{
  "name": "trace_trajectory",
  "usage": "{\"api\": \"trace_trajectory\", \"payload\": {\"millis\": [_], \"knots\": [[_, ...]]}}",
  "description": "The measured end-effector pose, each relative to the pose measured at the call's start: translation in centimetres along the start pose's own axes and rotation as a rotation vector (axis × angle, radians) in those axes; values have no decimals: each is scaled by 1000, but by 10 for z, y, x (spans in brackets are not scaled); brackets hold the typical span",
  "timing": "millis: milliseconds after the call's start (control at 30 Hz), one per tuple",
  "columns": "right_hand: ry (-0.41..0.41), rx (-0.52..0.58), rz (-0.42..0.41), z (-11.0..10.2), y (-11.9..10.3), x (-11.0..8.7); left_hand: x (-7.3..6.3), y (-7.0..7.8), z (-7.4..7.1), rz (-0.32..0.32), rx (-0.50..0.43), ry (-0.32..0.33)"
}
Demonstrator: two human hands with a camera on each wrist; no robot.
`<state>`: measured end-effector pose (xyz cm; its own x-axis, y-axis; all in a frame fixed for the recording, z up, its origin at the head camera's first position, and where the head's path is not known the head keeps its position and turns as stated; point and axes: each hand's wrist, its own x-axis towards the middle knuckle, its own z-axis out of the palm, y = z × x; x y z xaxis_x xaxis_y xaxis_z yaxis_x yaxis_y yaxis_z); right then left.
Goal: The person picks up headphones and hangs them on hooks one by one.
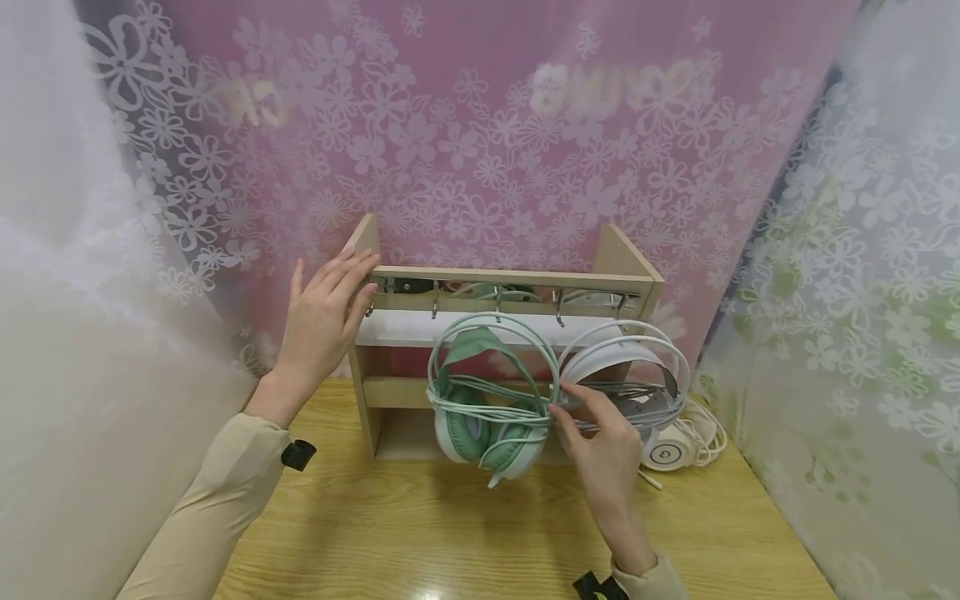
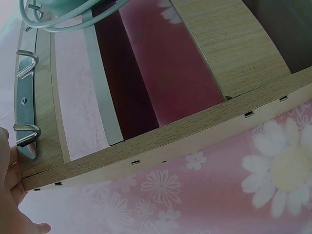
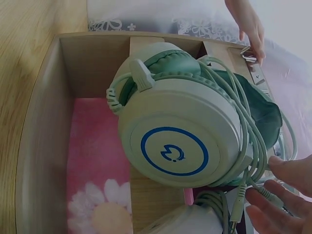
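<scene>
A pair of green-and-white headphones (image 1: 463, 425) with its cable wound round it is in front of the rack's hook rail, its headband near a middle hook (image 1: 498, 302). My right hand (image 1: 606, 454) pinches the right side of these headphones between thumb and fingers, by the headband and wound cable. Whether the headband sits on the hook cannot be told. In the right wrist view, the earcup (image 3: 175, 131) shows a blue ring logo, with cable plugs beside my fingers. My left hand (image 1: 322, 312) rests with extended fingers on the top left corner of the wooden rack (image 1: 510, 275).
White headphones (image 1: 622, 358) with a wound cable are at the rack's right end. A white earcup (image 1: 665, 454) and loose cable lie low beside them. The rack stands on a wood-grain table (image 1: 375, 533), before a pink flowered curtain (image 1: 480, 125).
</scene>
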<state>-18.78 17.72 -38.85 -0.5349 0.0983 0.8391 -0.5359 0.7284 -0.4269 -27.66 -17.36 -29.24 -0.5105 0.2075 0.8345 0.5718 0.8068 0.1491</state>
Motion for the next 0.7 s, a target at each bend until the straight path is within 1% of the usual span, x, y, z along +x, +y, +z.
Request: {"api": "trace_trajectory", "payload": {"millis": [100,200,267,333,433,567,700], "knots": [[-19,-17,18,-1,3,0,0,0,0,1,-1,3],[-19,-18,28,-1,3,1,0,0,0,3,-2,5],[-23,-4,40,-2,4,1,0,0,1,5,-4,6],[-25,32,50,-2,4,1,0,0,1,6,-5,6],[-35,127,79,-4,4,1,0,1,2,7,-6,4],[-54,313,125,-7,9,2,0,1,1,5,-4,3],[-101,491,221,-13,15,3,0,0,0,0,2,-2]]}}
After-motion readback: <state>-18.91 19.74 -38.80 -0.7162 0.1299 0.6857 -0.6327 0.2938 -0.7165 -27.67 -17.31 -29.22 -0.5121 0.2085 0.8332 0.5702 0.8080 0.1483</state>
